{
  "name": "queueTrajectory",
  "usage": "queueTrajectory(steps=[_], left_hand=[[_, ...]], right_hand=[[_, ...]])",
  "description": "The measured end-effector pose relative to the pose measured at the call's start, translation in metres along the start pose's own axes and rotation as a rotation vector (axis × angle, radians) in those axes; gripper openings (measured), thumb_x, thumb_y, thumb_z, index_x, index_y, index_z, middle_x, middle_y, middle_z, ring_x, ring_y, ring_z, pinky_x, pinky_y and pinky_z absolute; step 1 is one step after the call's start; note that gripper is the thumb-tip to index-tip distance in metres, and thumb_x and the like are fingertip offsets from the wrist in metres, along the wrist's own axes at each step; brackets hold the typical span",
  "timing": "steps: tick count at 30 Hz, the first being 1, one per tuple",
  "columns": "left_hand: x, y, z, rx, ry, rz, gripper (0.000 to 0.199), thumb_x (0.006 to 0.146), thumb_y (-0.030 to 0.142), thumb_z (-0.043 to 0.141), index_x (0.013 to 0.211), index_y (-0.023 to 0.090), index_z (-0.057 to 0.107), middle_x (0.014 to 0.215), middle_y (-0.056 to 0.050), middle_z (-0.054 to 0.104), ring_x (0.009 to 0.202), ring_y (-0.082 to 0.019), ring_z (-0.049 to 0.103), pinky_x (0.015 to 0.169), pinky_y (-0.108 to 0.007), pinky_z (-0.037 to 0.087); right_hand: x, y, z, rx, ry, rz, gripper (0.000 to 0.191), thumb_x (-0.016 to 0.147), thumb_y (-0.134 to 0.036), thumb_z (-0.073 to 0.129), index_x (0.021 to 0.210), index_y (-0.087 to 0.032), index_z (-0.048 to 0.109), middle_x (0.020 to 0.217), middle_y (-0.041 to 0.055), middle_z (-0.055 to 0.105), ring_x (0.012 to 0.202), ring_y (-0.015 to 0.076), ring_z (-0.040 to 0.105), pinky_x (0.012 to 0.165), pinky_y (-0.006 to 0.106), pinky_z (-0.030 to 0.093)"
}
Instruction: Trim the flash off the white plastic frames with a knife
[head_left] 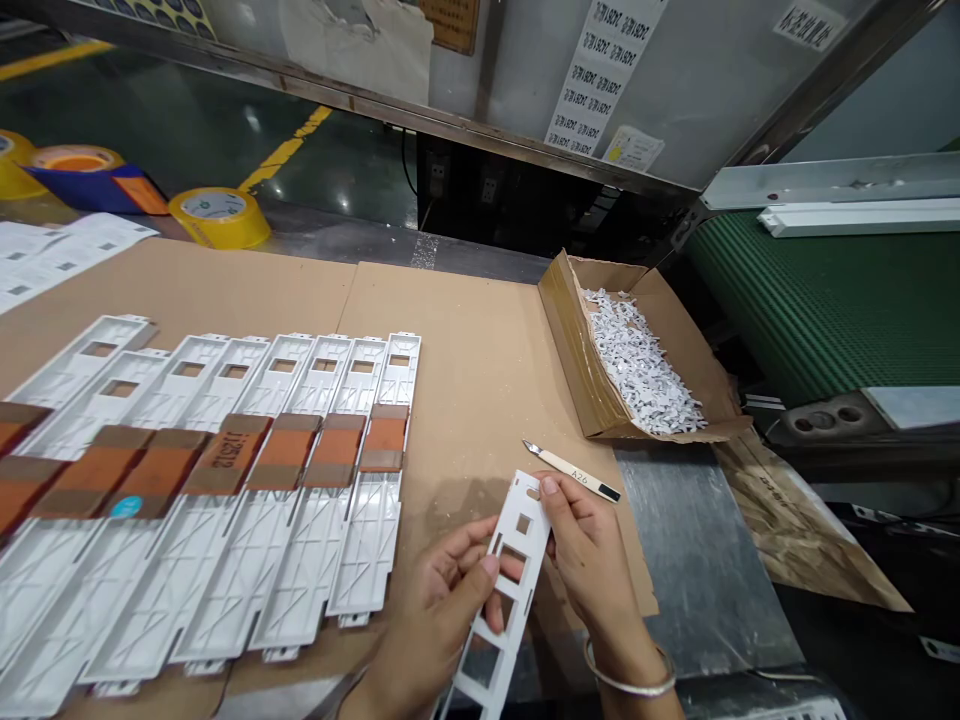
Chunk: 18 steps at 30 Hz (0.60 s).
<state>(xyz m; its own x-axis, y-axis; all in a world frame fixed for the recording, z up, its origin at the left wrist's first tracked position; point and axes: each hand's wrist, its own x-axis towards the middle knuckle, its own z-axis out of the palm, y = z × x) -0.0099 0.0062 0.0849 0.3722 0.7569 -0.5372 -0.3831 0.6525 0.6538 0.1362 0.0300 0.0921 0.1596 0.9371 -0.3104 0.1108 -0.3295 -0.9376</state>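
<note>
A long white plastic strip with rectangular openings (523, 545) is held tilted between both hands, its lower end cut off by the frame's bottom edge. My left hand (457, 590) grips its left side, with fingertips showing through the openings. At its upper right end, my right hand (589, 545) pinches the strip between thumb and fingers. Just beyond the right hand lies a craft knife marked A26 (574, 471) on the cardboard sheet (480, 400). Several white trays (367, 540) with orange-brown blocks (384, 440) across them lie side by side at the left.
An open cardboard box (566, 340) of small white pieces (637, 365) stands at the right rear. Behind it runs a green conveyor (825, 310). Tape rolls (219, 218) and printed sheets (67, 255) lie at the back left. Brown paper (802, 520) hangs at the right.
</note>
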Motion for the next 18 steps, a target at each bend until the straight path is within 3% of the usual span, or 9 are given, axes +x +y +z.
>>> queueTrajectory(steps=[5, 13, 18], left_hand=[[-0.007, 0.0, 0.001, 0.032, -0.023, 0.049, 0.038, 0.081, 0.04, 0.061, 0.113, 0.02, 0.059, 0.086, -0.004, 0.067, 0.052, -0.004, 0.05, 0.053, -0.019, 0.041], [-0.014, 0.005, 0.01, -0.012, 0.017, 0.063, 0.038, 0.079, 0.039, 0.064, 0.109, 0.018, 0.06, 0.083, -0.004, 0.067, 0.049, -0.003, 0.048, 0.05, -0.018, 0.038], [-0.003, 0.008, 0.013, -0.026, 0.086, 0.07, 0.039, 0.079, 0.038, 0.064, 0.112, 0.019, 0.057, 0.068, 0.001, 0.063, 0.047, -0.004, 0.046, 0.049, -0.018, 0.04]], right_hand=[[-0.005, -0.01, 0.0, 0.027, -0.005, -0.021, 0.032, 0.088, -0.048, 0.051, 0.081, -0.018, 0.06, 0.058, -0.004, 0.048, 0.046, 0.0074, 0.037, 0.04, 0.018, 0.029], [-0.01, -0.015, 0.003, 0.036, 0.03, -0.031, 0.033, 0.087, -0.049, 0.052, 0.085, -0.017, 0.063, 0.059, -0.0024, 0.053, 0.048, 0.0085, 0.042, 0.041, 0.019, 0.032], [-0.004, -0.007, 0.001, -0.015, 0.111, -0.058, 0.044, 0.087, -0.05, 0.051, 0.112, -0.016, 0.06, 0.064, 0.0001, 0.057, 0.052, 0.0131, 0.048, 0.045, 0.023, 0.039]])
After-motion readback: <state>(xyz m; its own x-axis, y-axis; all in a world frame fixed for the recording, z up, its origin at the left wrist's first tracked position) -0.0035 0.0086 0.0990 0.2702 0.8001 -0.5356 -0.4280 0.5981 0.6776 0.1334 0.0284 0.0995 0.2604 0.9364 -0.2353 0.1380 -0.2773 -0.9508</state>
